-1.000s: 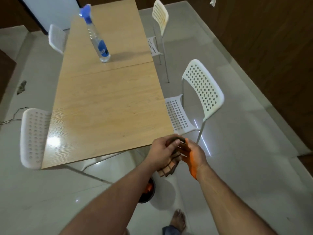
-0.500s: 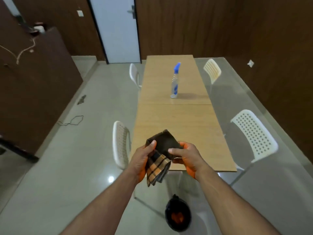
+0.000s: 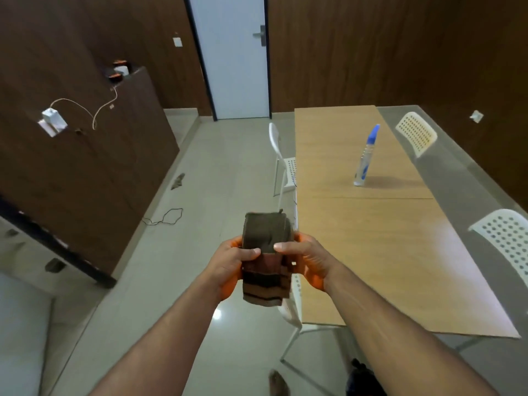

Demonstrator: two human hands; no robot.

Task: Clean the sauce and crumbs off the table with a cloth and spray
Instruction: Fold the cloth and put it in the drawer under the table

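A folded brown striped cloth (image 3: pixel 266 252) is held in front of me, off the left edge of the light wooden table (image 3: pixel 380 252). My left hand (image 3: pixel 233 267) grips its left side and my right hand (image 3: pixel 305 262) grips its right side, both thumbs on top. A clear spray bottle (image 3: pixel 365 157) with a blue nozzle stands upright on the far half of the table, well beyond both hands. I see no sauce or crumbs on the tabletop from here.
White perforated chairs stand at the table: one at its left (image 3: pixel 281 164), two at its right (image 3: pixel 505 241) (image 3: pixel 415 132), one partly hidden under my hands. A dark bin (image 3: pixel 360 378) sits on the floor below. A dark wooden cabinet (image 3: pixel 94 167) and a white door (image 3: pixel 234 55) lie left and ahead.
My view has swung left, so the table now sits on the right. Both hands have straightened the cloth into a flat upright fold, held by its two sides.
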